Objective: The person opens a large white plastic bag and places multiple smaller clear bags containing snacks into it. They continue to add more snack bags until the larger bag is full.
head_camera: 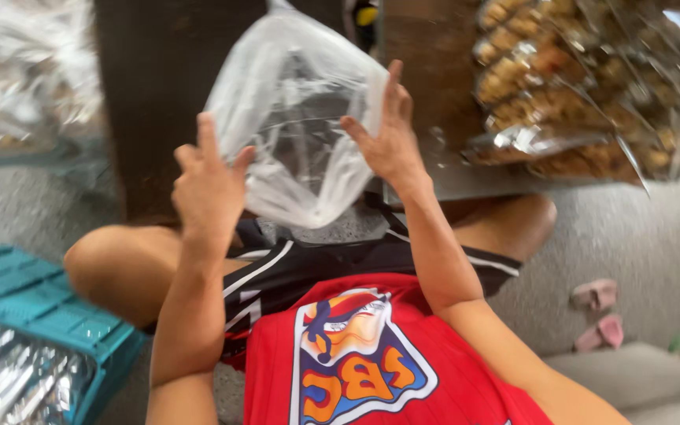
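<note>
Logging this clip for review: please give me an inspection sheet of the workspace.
Surface: dark table ahead of the seated person; grey floor below.
Job's things: clear plastic bag, empty as far as can be seen, held up between both hands.
Clutter: bagged snacks on the right; teal crate with shiny packets on the left.
Grippers: left hand and right hand each hold a bag edge.
Cables: nothing seen.
Surroundings: pink slippers on the floor.

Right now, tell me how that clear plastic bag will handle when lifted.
Probably floppy: the clear plastic bag sags and creases between the left hand and right hand. Likely very light, since it looks empty. Possibly slippery, given its glossy film.
</note>
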